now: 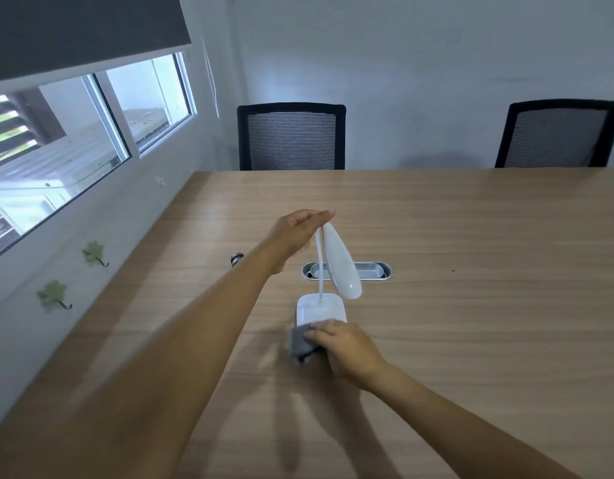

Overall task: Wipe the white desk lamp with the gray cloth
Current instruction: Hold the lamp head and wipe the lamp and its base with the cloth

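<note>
Pinching the top of the white desk lamp [340, 261] where neck meets head, your left hand [295, 236] keeps its grip clamped there. Your right hand [347, 347] presses the gray cloth [302, 343], grip closed on it, against the near edge of the lamp base, which stands on the wooden worktop [471, 305].

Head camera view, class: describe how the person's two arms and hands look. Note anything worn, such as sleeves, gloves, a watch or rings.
Both arms are bare as far as the picture shows, with no sleeve visible. The left hand and right hand wear no gloves. No watch, bracelet or ring shows on either wrist or on the visible fingers. The near left forearm is motion-blurred, so fine marks cannot be judged.
</note>
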A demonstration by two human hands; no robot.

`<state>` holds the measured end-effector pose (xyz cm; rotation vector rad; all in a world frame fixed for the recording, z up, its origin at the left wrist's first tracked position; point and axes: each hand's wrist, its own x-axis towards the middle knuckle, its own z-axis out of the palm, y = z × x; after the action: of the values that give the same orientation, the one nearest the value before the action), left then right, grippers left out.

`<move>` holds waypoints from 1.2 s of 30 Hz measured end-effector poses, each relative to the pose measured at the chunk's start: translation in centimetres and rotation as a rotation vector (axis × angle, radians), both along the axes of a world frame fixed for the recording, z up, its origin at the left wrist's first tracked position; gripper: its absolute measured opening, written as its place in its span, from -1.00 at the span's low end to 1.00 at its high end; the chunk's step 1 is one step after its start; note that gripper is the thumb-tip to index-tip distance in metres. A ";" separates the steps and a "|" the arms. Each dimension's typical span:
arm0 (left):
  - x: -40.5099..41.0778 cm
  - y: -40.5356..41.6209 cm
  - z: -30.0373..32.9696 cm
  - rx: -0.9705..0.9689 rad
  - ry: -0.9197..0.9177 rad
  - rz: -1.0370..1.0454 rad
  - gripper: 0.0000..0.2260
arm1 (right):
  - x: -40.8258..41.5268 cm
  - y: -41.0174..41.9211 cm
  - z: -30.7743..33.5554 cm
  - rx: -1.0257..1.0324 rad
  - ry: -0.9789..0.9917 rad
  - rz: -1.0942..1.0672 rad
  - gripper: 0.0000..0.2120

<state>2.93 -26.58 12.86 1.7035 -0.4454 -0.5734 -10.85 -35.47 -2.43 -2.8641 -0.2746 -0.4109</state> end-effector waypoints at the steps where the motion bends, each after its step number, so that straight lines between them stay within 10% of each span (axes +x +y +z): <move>1: 0.0 0.0 0.0 -0.001 0.003 -0.005 -0.78 | 0.9 -0.4 0.4 0.020 0.003 -0.027 -0.74; 14: -0.1 0.1 -0.2 -0.008 0.037 -0.031 -0.77 | -0.4 1.5 1.2 0.202 0.419 -0.019 -0.55; 22: -0.2 -0.1 -0.4 -0.013 0.044 -0.024 -0.80 | 4.1 0.4 0.4 -0.050 0.236 -0.186 -0.67; 31: 0.1 0.2 0.0 0.015 0.024 -0.042 -0.82 | 1.2 2.4 -0.2 0.186 0.418 -0.082 -0.51; 36: 0.1 0.1 -0.2 0.010 0.016 -0.033 -0.84 | 4.6 0.0 -0.1 0.065 0.269 -0.198 -0.79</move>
<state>2.98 -26.52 12.62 1.7025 -0.4606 -0.6136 -6.22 -35.47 -2.52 -2.8471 0.0695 -0.0635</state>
